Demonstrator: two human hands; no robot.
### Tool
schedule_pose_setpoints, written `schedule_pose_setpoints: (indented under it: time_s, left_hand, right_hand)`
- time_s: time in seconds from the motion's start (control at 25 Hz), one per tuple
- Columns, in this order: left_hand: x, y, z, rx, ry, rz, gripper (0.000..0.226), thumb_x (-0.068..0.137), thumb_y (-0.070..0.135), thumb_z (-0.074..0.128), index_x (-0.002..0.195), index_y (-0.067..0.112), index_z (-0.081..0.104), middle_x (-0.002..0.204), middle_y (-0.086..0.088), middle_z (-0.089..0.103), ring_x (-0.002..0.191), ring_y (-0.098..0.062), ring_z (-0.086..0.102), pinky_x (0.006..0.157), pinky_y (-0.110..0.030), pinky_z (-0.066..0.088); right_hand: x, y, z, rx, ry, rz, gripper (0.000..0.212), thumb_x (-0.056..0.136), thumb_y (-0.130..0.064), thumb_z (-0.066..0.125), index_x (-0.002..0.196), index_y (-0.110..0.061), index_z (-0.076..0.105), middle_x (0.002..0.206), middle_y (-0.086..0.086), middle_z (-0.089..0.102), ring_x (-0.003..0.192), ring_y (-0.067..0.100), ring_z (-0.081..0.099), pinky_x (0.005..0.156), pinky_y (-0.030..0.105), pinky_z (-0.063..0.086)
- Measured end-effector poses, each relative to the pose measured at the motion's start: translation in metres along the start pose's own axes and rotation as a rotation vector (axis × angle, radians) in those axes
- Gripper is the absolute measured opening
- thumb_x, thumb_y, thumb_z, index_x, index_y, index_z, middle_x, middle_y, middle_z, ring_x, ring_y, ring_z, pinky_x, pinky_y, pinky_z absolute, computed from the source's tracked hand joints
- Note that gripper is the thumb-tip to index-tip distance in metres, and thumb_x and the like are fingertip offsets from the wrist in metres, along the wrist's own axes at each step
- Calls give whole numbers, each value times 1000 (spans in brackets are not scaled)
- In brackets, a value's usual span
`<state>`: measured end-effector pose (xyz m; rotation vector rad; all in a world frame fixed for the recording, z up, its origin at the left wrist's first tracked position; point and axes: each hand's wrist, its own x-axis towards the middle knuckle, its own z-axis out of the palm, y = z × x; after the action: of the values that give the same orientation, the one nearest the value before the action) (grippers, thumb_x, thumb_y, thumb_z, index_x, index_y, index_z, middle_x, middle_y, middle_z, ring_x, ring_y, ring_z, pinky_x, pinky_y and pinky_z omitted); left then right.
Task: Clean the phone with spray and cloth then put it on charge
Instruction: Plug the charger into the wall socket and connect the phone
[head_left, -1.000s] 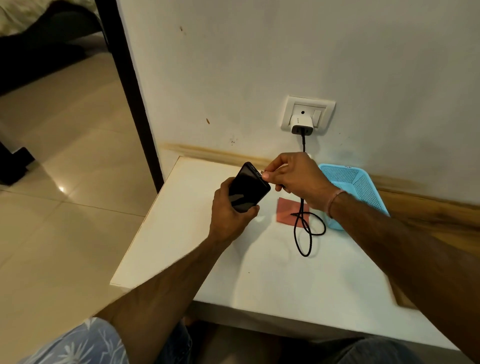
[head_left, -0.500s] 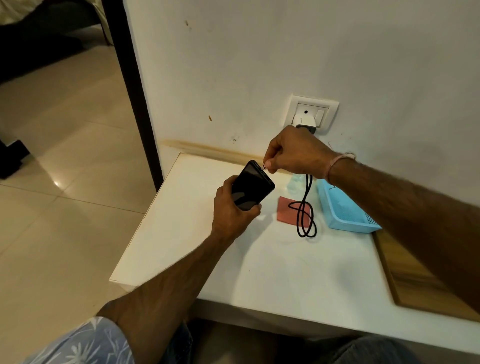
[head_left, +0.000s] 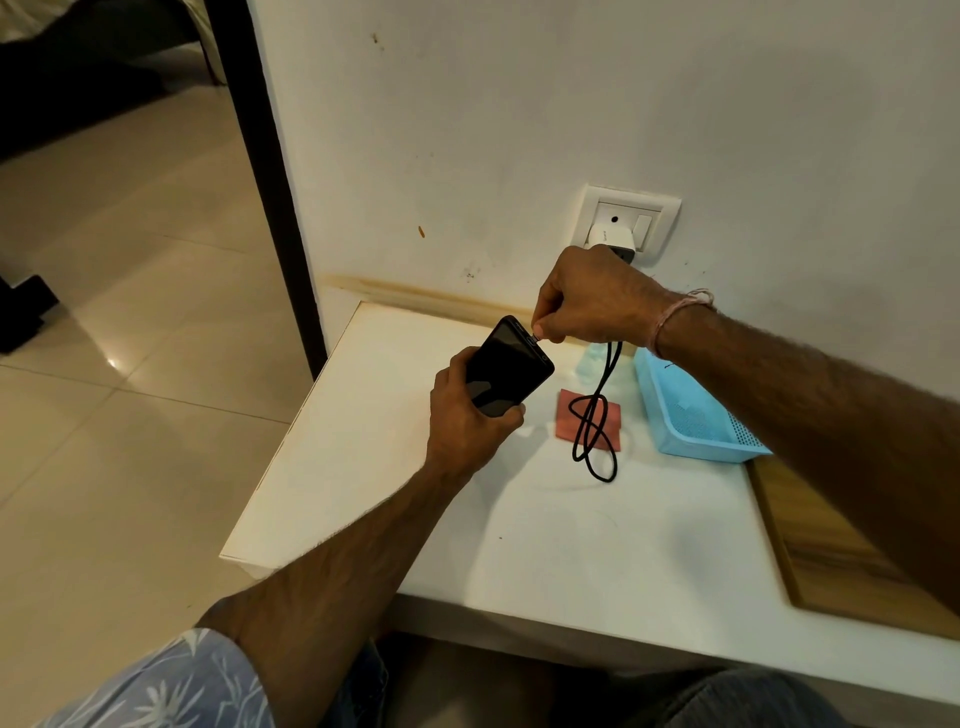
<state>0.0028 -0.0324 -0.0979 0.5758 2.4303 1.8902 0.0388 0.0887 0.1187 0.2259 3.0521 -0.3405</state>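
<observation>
Phone (head_left: 506, 371) gripped in my left hand (head_left: 467, 421), right hand (head_left: 587, 301) fingers (head_left: 548, 327) pinching cable (head_left: 592, 426) plug at its port: charge step, next needs a straight, aligned push home.

Two hands: left hand (head_left: 467, 415) and right hand (head_left: 587, 301). One black phone (head_left: 506, 369). One black cable (head_left: 597, 415), looped. One white charger (head_left: 610, 240) in one wall socket (head_left: 654, 218). One red cloth (head_left: 563, 426). One blue basket (head_left: 685, 415). One pale see-through item (head_left: 589, 364) behind the cable, too hidden to name. One white bench (head_left: 571, 545). One wooden board (head_left: 831, 561). One thread band (head_left: 675, 317) on the right wrist. One dark door frame (head_left: 260, 171)
</observation>
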Motion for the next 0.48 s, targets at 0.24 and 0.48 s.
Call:
schedule_pose_setpoints:
  time_s: [0.24, 0.48]
  left_hand:
    - [0, -3, 3, 12, -10, 12, 89, 60, 35, 87, 134, 36, 37, 121, 13, 47, 112, -14, 53, 78, -8, 42]
    - [1, -1, 2, 13, 11, 34, 88, 57, 37, 86, 131, 40, 38, 119, 13, 48, 111, -15, 54, 79, -12, 45]
  right_hand:
    - [-2, 1, 2, 20, -1, 11, 10, 80, -15, 75, 86, -7, 77, 82, 5, 74, 72, 13, 66, 72, 25, 52]
    - [-10, 3, 4, 54, 26, 36, 11, 82, -16, 74, 88, -8, 77, 80, 3, 73, 70, 11, 65, 64, 18, 48]
